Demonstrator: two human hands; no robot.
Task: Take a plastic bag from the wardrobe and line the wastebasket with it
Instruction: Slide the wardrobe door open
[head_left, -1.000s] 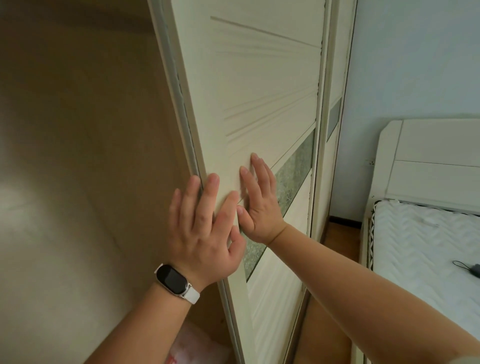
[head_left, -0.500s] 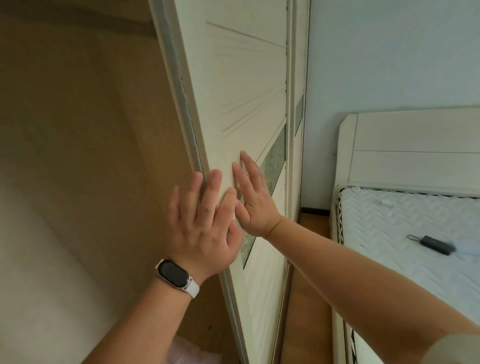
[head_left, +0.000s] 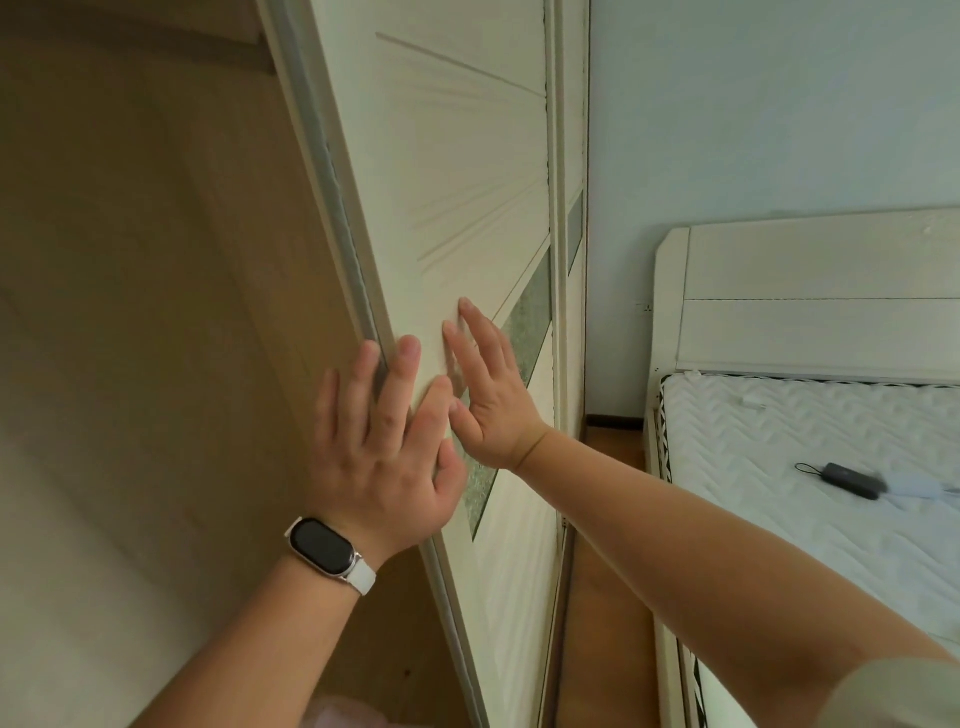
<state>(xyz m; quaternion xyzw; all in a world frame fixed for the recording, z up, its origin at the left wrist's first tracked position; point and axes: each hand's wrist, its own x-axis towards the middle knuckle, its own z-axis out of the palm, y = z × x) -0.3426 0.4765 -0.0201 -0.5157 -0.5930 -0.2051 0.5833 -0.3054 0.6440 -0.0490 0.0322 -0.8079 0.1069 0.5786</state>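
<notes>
- Clearly, both hands were flat on the sliding wardrobe door (head_left: 467, 171): the left hand (head_left: 389, 457) spread open at the door's leading edge, its fingertips (head_left: 408, 349) across the grey edge strip, and the right hand (head_left: 485, 395) open beside it, palm against the panel near the mottled green inlay (head_left: 524, 332).
- Neither grip held anything; both were open and pressing, not clasping.
- The door's long axis ran upright, so I judged the push had to go sideways, toward the right, along its track.
- The left hand was nearer the opening, which lay directly to its left: the brown wardrobe interior (head_left: 145, 312).
- No plastic bag could be made out; a pale pink thing (head_left: 343, 714) showed at the bottom of the opening, too cut off to name.
- The wastebasket was not in view.
- A smartwatch (head_left: 324, 545) sat on the left wrist.
- To the right, well apart, stood a bed (head_left: 805, 415) with a small black device (head_left: 852, 480) lying on the mattress.
- Nothing blocked the hands; the door itself was what stood before the wardrobe's contents.
</notes>
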